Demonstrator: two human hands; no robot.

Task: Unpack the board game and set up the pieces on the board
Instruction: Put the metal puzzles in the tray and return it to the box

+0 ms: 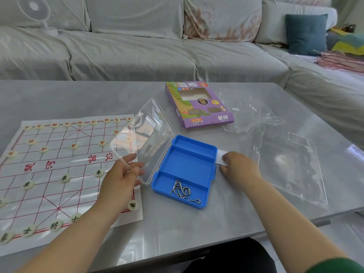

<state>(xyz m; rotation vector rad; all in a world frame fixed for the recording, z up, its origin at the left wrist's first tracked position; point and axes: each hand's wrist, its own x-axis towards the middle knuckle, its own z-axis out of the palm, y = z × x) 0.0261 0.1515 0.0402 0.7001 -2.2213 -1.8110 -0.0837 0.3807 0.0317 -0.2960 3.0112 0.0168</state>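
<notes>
Blue case [189,168] on desk [197,233], hinged clear lid [141,138] raised. Near compartment holds tangle of metal wire rings [183,191] (count unclear).
Left hand [122,174] grips lid's free edge. Right hand [238,166], apart from it, pinches white paper slip [220,157] at case's right side.
Left of case: paper board [59,170], round pieces [64,178] set on it.
Beyond case: purple game box [199,105].
Right of case: clear wrap [275,134].

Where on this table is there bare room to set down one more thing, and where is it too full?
Free: the far strip of the table beyond the board sheet, left of the purple box; also the near edge in front of the blue case. Crowded: the right side, under clear wrapping.
</notes>
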